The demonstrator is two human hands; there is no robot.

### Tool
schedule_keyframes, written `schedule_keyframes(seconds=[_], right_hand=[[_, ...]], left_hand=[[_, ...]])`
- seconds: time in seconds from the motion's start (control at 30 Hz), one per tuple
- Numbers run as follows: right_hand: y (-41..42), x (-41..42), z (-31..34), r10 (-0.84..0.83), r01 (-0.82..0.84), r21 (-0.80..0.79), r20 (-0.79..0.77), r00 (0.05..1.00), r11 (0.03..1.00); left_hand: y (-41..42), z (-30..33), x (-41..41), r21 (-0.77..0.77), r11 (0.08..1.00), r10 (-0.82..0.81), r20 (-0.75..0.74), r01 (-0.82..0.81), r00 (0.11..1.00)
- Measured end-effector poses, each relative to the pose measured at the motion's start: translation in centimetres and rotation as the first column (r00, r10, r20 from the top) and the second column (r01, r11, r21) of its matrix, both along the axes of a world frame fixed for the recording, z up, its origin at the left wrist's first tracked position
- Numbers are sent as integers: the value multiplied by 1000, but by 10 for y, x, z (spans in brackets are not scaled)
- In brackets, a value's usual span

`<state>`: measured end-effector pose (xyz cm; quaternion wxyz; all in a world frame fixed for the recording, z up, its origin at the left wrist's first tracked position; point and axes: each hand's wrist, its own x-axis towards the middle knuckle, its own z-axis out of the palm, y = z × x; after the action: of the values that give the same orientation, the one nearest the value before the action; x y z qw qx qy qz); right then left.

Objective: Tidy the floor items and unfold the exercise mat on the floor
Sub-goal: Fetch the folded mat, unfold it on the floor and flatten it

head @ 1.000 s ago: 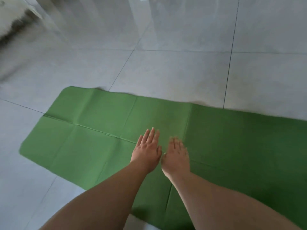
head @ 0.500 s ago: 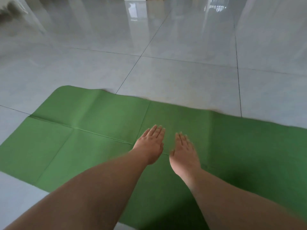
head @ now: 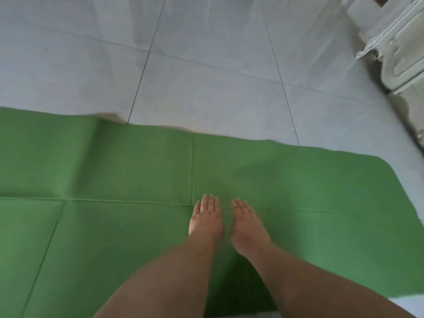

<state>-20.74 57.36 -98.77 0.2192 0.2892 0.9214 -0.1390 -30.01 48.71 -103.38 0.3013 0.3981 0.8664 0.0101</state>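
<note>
Left hand [head: 206, 218] and right hand [head: 246, 226] lay palm-down, side by side on green exercise mat [head: 114, 171], fingers straight, gripping nothing. Mat spread flat on grey tiled floor [head: 206, 65], fold creases showing. White carved cabinet [head: 399, 42] stood beyond mat's right end.

Grey tiled floor [head: 206, 65]; green exercise mat [head: 114, 168] spread flat; white cabinet [head: 399, 49] corner.
</note>
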Motion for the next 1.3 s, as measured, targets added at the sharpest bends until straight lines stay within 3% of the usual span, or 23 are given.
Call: schedule_keyframes(seconds=[0.2,0.3,0.43,0.57,0.77,0.97,1.2,1.3], right_hand=[[14,-14,-57,1,1,22,-84,996,1000],[6,-36,-96,-11,12,9,-122,993,1000],[-8,-34,-142,26,-25,55,-22,999,998],[-11,-27,-167,16,3,155,-122,992,988],[-13,-26,-162,29,-7,184,-120,992,983],[-13,-23,-163,38,-16,175,-124,992,984],[-30,-52,-148,-65,86,151,-142,988,985],[-76,-106,-138,78,-49,106,-294,953,993]], left_hand=[[-21,-30,-31,112,985,140,-39,-135,989],[-42,-57,-28,123,990,85,-82,-75,993],[-49,-89,-1,39,999,0,-68,3,998],[-46,-115,6,103,994,-16,-121,29,993],[-89,-112,-32,174,985,49,-170,-19,984],[-197,-103,-119,101,936,352,-297,-338,887],[-201,-109,-122,137,935,354,-321,-327,878],[-203,-111,-123,147,938,346,-322,-314,881]])
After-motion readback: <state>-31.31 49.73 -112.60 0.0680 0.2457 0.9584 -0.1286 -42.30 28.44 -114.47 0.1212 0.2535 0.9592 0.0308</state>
